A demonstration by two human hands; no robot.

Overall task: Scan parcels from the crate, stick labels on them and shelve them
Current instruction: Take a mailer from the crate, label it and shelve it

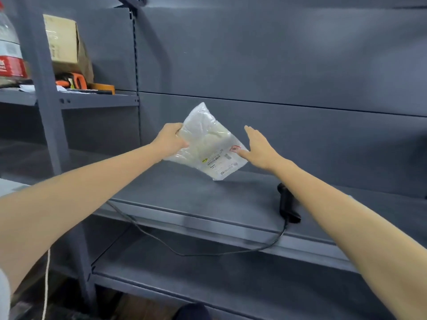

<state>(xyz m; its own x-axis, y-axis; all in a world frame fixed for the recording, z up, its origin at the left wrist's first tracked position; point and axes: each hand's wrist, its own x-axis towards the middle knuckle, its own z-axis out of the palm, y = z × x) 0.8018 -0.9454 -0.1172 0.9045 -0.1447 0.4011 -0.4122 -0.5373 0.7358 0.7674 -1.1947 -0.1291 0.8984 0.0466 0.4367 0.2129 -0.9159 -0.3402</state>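
A clear plastic parcel (208,144) with white contents and a printed label on its lower half hangs tilted above the grey metal shelf (184,195). My left hand (171,138) grips the parcel's left edge. Beside the parcel's right edge is my right hand (260,146), fingers straight, with its thumb touching the corner near a small red mark. A black barcode scanner (287,204) lies on the shelf under my right forearm, its cable running off the front edge.
The scanner's cable (161,241) droops over the lower shelf (208,269). On the left shelf unit stand a cardboard box (64,42), a plastic bottle (10,45), orange-handled scissors (74,80) and a tape roll (104,87). A grey upright post (44,88) divides the units.
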